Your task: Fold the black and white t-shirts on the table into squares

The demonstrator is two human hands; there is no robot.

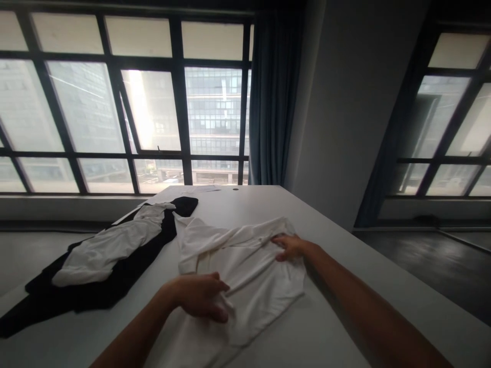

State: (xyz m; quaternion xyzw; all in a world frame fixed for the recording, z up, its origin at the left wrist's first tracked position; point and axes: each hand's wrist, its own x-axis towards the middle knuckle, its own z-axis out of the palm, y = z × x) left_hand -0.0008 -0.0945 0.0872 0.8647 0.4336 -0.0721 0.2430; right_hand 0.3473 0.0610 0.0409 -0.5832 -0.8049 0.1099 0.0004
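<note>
Nearest, the left hand (202,296) touches the white garment (261,291) on the counter (253,203); whether its grip pinches fabric cannot be told. Beyond, the right hand (290,247) rests, grip spread, on the garment's far right, presumably steadying it. Leftward, light cloth (103,250) lies on black clothing (140,266), apparently leaving working room.
</note>
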